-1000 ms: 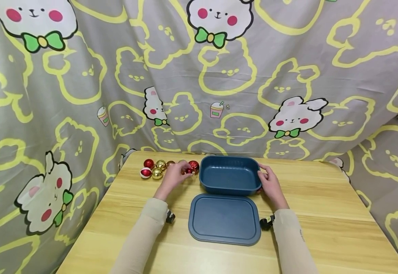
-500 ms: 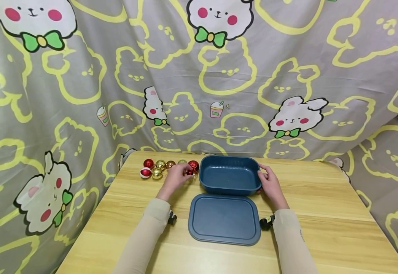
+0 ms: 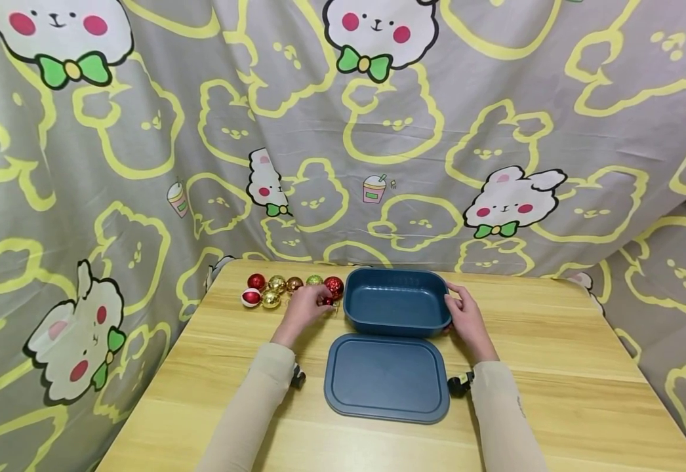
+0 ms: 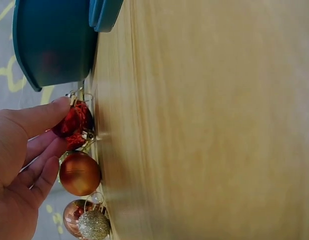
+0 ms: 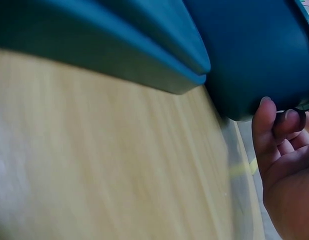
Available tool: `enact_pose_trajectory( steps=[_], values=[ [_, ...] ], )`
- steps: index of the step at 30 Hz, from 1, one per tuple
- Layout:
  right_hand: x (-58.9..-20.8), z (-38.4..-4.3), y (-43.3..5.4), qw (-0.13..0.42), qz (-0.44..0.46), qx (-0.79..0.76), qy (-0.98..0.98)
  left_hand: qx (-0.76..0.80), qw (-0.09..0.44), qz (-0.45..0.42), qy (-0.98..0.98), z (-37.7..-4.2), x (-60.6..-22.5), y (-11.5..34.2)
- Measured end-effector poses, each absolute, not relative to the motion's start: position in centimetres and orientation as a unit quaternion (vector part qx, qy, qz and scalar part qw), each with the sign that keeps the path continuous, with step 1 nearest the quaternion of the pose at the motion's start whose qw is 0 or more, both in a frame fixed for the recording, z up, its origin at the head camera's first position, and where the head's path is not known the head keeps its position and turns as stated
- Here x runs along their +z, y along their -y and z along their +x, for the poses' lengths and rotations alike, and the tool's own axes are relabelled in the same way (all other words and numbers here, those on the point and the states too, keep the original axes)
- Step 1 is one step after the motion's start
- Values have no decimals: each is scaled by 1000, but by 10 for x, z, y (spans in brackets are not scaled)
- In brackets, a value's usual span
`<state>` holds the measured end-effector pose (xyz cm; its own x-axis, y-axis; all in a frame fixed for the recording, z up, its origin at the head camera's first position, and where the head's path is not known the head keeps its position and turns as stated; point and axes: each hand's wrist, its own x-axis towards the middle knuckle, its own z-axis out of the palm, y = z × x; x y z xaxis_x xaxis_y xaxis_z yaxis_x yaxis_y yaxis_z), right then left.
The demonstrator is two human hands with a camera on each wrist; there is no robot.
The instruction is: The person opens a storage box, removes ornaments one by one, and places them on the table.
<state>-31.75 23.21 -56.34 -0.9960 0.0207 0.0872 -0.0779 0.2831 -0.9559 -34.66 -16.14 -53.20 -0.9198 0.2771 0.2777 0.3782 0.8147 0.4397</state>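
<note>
In the head view, a deep blue plastic container [image 3: 397, 326] stands at the back of the table with its open side up. My left hand [image 3: 304, 311] is just left of it, pinching a small red Christmas ball [image 4: 74, 122] between thumb and fingers. A larger red glitter ball [image 3: 334, 287] sits between that hand and the container. More Christmas balls, including a red-and-white one [image 3: 251, 297], a gold one [image 3: 271, 299] and a green one [image 3: 314, 280], lie to the left. My right hand [image 3: 465, 316] grips the container's right end, its thumb against the wall.
The flat blue lid [image 3: 387, 378] lies on the table in front of the container. A patterned grey curtain [image 3: 408, 131] hangs behind the wooden table [image 3: 561, 393]. Black wrist cameras sit at both cuffs.
My left hand has shifted slightly right and nearer to me, so the green ball shows more fully behind it. My right hand and the container stay put.
</note>
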Motion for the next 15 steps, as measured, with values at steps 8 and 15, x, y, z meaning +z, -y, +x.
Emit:
enact_pose_trajectory(
  steps=[8, 15],
  values=[
    [-565, -318, -231, 40, 7, 593, 804, -254, 97, -180, 945, -347, -534, 162],
    [-565, -318, -230, 46, 8, 592, 804, -249, 91, -187, 946, -346, -534, 163]
  ],
)
